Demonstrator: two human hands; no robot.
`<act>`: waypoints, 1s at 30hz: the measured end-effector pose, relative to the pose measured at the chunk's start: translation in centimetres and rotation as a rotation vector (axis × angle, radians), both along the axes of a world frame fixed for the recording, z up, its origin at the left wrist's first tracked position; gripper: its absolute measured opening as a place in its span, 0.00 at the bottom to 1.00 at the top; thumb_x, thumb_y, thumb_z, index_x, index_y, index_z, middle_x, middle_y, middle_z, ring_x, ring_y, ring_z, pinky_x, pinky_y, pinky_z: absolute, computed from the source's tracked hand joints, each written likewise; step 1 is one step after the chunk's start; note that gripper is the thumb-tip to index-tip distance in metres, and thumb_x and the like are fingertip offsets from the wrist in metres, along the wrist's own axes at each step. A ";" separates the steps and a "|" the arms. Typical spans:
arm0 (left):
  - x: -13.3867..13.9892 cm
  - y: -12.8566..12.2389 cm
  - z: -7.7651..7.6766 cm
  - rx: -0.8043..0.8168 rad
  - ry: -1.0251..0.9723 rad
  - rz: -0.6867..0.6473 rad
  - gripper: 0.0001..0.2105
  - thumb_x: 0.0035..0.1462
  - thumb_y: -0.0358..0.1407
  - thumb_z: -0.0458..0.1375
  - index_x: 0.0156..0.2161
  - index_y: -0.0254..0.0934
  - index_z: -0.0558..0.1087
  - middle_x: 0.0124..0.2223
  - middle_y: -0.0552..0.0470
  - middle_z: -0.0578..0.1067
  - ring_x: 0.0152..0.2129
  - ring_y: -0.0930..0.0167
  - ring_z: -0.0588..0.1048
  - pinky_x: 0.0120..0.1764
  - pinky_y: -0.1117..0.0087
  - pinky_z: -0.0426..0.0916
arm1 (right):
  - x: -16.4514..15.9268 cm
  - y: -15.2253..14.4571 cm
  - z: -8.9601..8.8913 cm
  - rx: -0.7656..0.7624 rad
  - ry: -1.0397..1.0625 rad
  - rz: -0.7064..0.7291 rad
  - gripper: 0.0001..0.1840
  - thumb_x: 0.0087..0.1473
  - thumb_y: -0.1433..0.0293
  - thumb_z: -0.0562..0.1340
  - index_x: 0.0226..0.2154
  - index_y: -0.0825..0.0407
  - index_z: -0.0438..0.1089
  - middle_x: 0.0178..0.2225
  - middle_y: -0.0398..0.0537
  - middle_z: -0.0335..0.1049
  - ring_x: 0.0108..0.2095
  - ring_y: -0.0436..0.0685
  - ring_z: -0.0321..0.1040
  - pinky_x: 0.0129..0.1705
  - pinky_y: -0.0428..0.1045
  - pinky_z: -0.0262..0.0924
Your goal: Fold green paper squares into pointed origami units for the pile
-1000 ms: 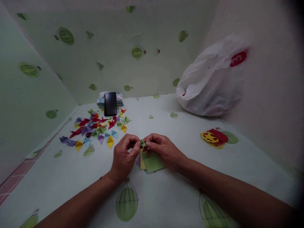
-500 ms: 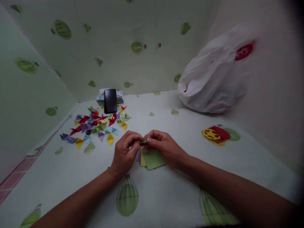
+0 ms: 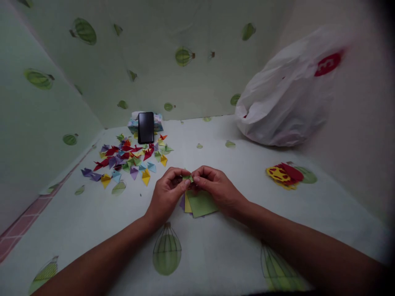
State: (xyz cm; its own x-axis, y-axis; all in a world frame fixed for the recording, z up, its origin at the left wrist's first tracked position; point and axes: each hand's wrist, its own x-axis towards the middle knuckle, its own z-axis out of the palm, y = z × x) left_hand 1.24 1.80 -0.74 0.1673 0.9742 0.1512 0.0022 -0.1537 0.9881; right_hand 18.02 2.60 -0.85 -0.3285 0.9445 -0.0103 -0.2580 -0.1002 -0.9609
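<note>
A small folded piece of green paper (image 3: 187,178) is pinched between both my hands, mostly covered by the fingers. My left hand (image 3: 168,193) grips its left side with thumb and forefinger. On the other side, my right hand (image 3: 217,187) is closed on it too, thumb on top. Just below the hands lies a stack of square paper sheets (image 3: 202,204), green uppermost, with yellow and purple edges sticking out on the left. Part of the stack is hidden by my right hand.
Many small folded paper figures (image 3: 117,160) in mixed colours lie in a pile at left. Behind them a black phone (image 3: 145,128) leans on a tissue box (image 3: 159,122). A white plastic bag (image 3: 284,98) stands at back right, with yellow and red cut-outs (image 3: 279,174) in front.
The whole view has shifted slightly. My left thumb and fingers have changed position on the green paper, and more of its surface shows between the hands.
</note>
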 end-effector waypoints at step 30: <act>0.8 -0.2 0.3 -0.230 -0.222 -0.014 0.09 0.49 0.28 0.61 0.37 0.35 0.72 0.30 0.55 0.74 0.29 0.74 0.72 0.35 0.74 0.65 | -0.1 -0.2 -0.3 0.069 -0.080 0.012 0.11 0.53 0.63 0.65 0.29 0.52 0.66 0.23 0.41 0.67 0.27 0.50 0.63 0.35 0.49 0.56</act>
State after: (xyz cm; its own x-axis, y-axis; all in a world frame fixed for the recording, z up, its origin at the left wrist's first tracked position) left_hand 2.07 1.62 -0.39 0.1686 0.9849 -0.0383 -0.2177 0.0751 0.9731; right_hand 17.97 2.44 -1.17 -0.3403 0.9399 0.0282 -0.1799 -0.0356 -0.9830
